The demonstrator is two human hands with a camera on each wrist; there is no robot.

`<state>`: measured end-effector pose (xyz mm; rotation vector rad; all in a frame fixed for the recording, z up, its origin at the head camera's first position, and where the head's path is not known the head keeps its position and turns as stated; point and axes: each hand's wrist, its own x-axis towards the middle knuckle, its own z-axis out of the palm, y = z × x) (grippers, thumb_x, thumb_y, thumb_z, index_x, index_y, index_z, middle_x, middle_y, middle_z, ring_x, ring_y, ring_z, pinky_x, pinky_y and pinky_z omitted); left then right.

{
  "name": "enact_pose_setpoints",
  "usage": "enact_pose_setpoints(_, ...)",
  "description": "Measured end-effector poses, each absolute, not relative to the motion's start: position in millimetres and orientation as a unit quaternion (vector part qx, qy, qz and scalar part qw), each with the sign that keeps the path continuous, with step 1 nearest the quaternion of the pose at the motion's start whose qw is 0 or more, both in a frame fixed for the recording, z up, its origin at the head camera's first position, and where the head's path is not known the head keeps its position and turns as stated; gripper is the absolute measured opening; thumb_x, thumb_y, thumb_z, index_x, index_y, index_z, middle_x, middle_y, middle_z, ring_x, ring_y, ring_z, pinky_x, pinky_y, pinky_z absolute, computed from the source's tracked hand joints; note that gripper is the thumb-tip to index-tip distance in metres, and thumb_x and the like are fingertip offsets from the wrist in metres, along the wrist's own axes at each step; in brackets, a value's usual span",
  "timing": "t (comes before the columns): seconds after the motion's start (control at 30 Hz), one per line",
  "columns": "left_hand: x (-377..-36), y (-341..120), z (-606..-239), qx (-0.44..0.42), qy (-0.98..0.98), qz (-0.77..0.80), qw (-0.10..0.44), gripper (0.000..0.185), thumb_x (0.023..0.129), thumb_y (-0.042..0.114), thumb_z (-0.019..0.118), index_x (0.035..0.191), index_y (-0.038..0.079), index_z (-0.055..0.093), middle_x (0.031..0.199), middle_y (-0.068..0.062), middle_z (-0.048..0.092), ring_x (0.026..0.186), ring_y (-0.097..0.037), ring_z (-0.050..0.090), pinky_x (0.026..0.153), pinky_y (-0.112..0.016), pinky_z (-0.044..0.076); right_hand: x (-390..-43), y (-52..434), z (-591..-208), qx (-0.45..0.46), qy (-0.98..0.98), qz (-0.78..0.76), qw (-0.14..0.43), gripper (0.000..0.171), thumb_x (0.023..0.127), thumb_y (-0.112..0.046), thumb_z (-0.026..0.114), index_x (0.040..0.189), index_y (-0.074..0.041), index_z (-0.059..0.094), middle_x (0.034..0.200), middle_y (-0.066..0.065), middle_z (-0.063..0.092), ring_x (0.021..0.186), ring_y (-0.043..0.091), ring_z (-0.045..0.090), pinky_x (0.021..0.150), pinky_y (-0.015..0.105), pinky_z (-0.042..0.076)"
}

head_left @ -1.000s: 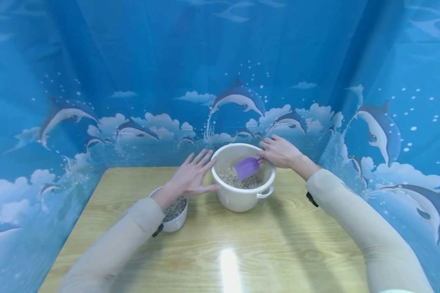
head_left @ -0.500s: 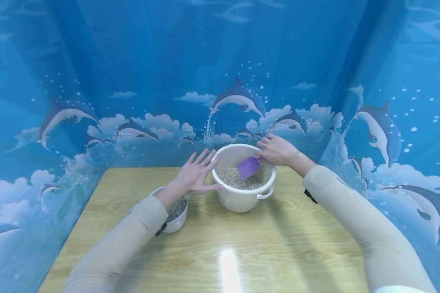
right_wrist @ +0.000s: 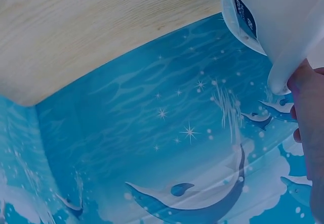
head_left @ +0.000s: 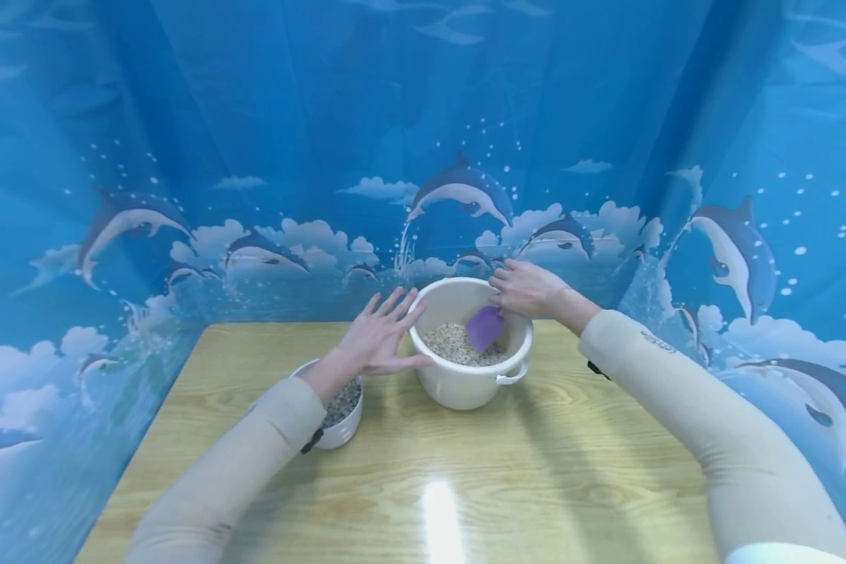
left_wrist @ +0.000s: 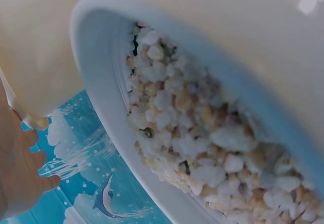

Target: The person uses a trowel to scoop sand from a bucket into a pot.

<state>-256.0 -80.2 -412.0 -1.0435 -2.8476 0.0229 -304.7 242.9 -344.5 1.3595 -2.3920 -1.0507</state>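
Note:
A white bucket [head_left: 458, 388] with a side handle holds pale gravel [head_left: 453, 342]. Fingers spread, my left hand [head_left: 375, 338] rests against the bucket's left rim. My right hand [head_left: 532, 289] is at the right rim and grips a purple scoop [head_left: 484, 328], whose blade slants down inside toward the gravel. The scoop's handle is mostly hidden by the fingers. Under my left wrist stands a smaller white bowl [head_left: 340, 435] of darker-looking gravel; its mixed white and tan stones [left_wrist: 187, 128] fill much of the left wrist view. The right wrist view shows the bucket [right_wrist: 288, 16] beside my hand [right_wrist: 311, 113].
Everything stands on a light wooden table [head_left: 536, 486], the bucket near its far edge. A blue curtain [head_left: 310, 117] printed with dolphins hangs behind and on both sides.
The scoop's blade has shifted right within the bucket and hangs more steeply. My right hand has edged left. The left hand has moved slightly right along the rim.

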Motion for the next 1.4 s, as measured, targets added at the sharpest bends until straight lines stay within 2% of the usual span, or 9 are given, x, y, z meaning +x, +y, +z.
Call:
enact_pose_setpoints(0.07, -255.8, -80.3, -411.6, -0.344, -0.937, 0.01, 0.055, 0.13, 0.075, 0.103, -0.007, 0.171, 0.018, 0.014, 0.178, -0.011, 0.005, 0.166, -0.039, 0.017, 0.134, -0.063, 0.015, -304.6, 241.9, -344.0, 0.464, -0.799, -0.37, 0.098, 0.035, 0.098, -0.053, 0.069, 0.115, -0.023, 0.074, 0.109, 0.002, 0.073, 0.105, 0.022, 0.065, 0.093, 0.038, 0.053)
enact_pose_setpoints(0.17, -255.4, -80.3, -411.0, -0.341, -0.938, 0.014, 0.054, 0.116, 0.087, 0.098, 0.017, 0.171, 0.018, 0.014, 0.178, -0.011, 0.005, 0.166, -0.039, 0.017, 0.134, -0.063, 0.015, -304.4, 239.9, -342.6, 0.471, -0.782, -0.395, 0.1, 0.033, 0.098, -0.052, 0.069, 0.114, -0.024, 0.074, 0.109, 0.0, 0.073, 0.103, 0.02, 0.064, 0.09, 0.036, 0.052)
enact_pose_setpoints(0.3, -256.3, -79.7, -411.2, -0.34, -0.939, 0.009, 0.052, 0.12, 0.083, 0.101, 0.009, 0.171, 0.018, 0.014, 0.178, -0.01, 0.005, 0.166, -0.039, 0.016, 0.134, -0.063, 0.015, -304.4, 237.7, -341.7, 0.485, -0.754, -0.431, 0.099, 0.026, 0.098, -0.048, 0.071, 0.111, -0.026, 0.075, 0.106, -0.002, 0.073, 0.1, 0.019, 0.063, 0.087, 0.034, 0.05)
enact_pose_setpoints(0.4, -257.4, -80.1, -411.6, -0.34, -0.939, 0.009, 0.051, 0.136, 0.068, 0.103, -0.015, 0.171, 0.018, 0.013, 0.178, -0.01, 0.005, 0.166, -0.038, 0.014, 0.134, -0.063, 0.015, -304.2, 235.2, -342.2, 0.497, -0.736, -0.449, 0.098, 0.018, 0.096, -0.041, 0.075, 0.107, -0.027, 0.076, 0.103, -0.002, 0.073, 0.097, 0.018, 0.061, 0.085, 0.033, 0.048)
enact_pose_setpoints(0.53, -257.5, -80.7, -411.7, -0.339, -0.94, 0.012, 0.049, 0.136, 0.069, 0.103, -0.015, 0.171, 0.018, 0.013, 0.179, -0.01, 0.005, 0.166, -0.039, 0.015, 0.134, -0.063, 0.014, -304.4, 232.8, -343.7, 0.501, -0.726, -0.46, 0.101, 0.017, 0.091, -0.035, 0.081, 0.106, -0.028, 0.076, 0.102, -0.003, 0.073, 0.095, 0.017, 0.06, 0.083, 0.031, 0.047)
enact_pose_setpoints(0.73, -257.5, -80.6, -411.0, -0.34, -0.939, 0.015, 0.051, 0.135, 0.07, 0.103, -0.014, 0.171, 0.018, 0.013, 0.178, -0.01, 0.004, 0.166, -0.039, 0.017, 0.134, -0.063, 0.016, -304.9, 231.8, -346.9, 0.511, -0.729, -0.445, 0.096, 0.016, 0.096, -0.04, 0.075, 0.105, -0.028, 0.076, 0.101, -0.003, 0.072, 0.094, 0.017, 0.059, 0.082, 0.032, 0.047)
enact_pose_setpoints(0.97, -258.1, -80.2, -410.1, -0.341, -0.938, 0.012, 0.055, 0.134, 0.071, 0.103, -0.013, 0.171, 0.019, 0.014, 0.178, -0.01, 0.005, 0.166, -0.039, 0.017, 0.134, -0.063, 0.015, -305.9, 230.9, -349.9, 0.511, -0.738, -0.432, 0.088, 0.022, 0.101, -0.046, 0.067, 0.103, -0.026, 0.076, 0.099, -0.002, 0.071, 0.093, 0.018, 0.059, 0.082, 0.033, 0.047)
enact_pose_setpoints(1.17, -257.2, -79.7, -409.3, -0.341, -0.939, 0.012, 0.052, 0.136, 0.069, 0.103, -0.015, 0.171, 0.018, 0.014, 0.178, -0.01, 0.005, 0.166, -0.039, 0.016, 0.134, -0.063, 0.014, -305.6, 229.7, -352.4, 0.506, -0.759, -0.403, 0.078, 0.023, 0.099, -0.048, 0.07, 0.103, -0.026, 0.077, 0.101, -0.001, 0.073, 0.093, 0.017, 0.062, 0.082, 0.033, 0.048)
enact_pose_setpoints(1.4, -256.4, -79.1, -411.1, -0.342, -0.938, 0.016, 0.051, 0.132, 0.073, 0.102, -0.011, 0.171, 0.018, 0.013, 0.178, -0.011, 0.006, 0.166, -0.039, 0.017, 0.134, -0.063, 0.015, -305.0, 228.5, -354.9, 0.504, -0.77, -0.387, 0.065, 0.032, 0.097, -0.055, 0.069, 0.105, -0.025, 0.077, 0.104, -0.001, 0.075, 0.097, 0.018, 0.065, 0.084, 0.034, 0.049)
